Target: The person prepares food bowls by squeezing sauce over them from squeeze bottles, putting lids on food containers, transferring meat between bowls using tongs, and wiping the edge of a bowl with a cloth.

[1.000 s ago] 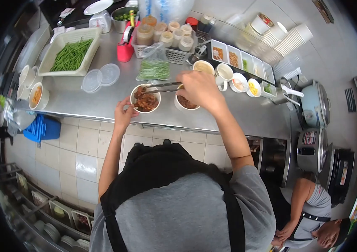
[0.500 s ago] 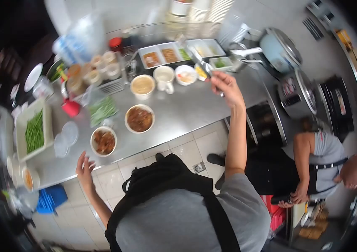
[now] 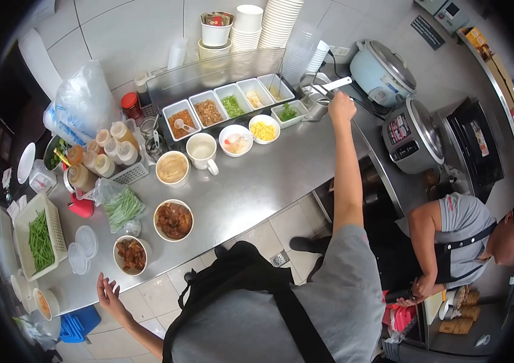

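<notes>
My right hand [image 3: 343, 110] is closed around the end of metal tongs [image 3: 324, 92], over a metal pot [image 3: 316, 110] at the counter's right end. How far the tongs reach into it I cannot tell. A small tray of green herbs [image 3: 288, 112] stands just left of the pot. My left hand [image 3: 110, 293] hangs at the counter's front edge, fingers apart and holding nothing. Closest to it is a paper bowl of browned meat [image 3: 131, 255]; a second bowl of meat in sauce [image 3: 174, 220] stands behind it to the right.
Topping trays [image 3: 207, 111] line the back behind a clear guard. In front stand a white mug [image 3: 202, 150], a bowl of corn [image 3: 264, 129] and a tan-filled bowl [image 3: 173, 167]. Green beans [image 3: 40, 242] fill a basket at left. A co-worker [image 3: 450, 248] stands at right, near rice cookers [image 3: 414, 134].
My right hand has moved right with the tongs, from above the topping trays to the metal pot. My left hand stays open near the meat bowl. The view has shifted and become sharper.
</notes>
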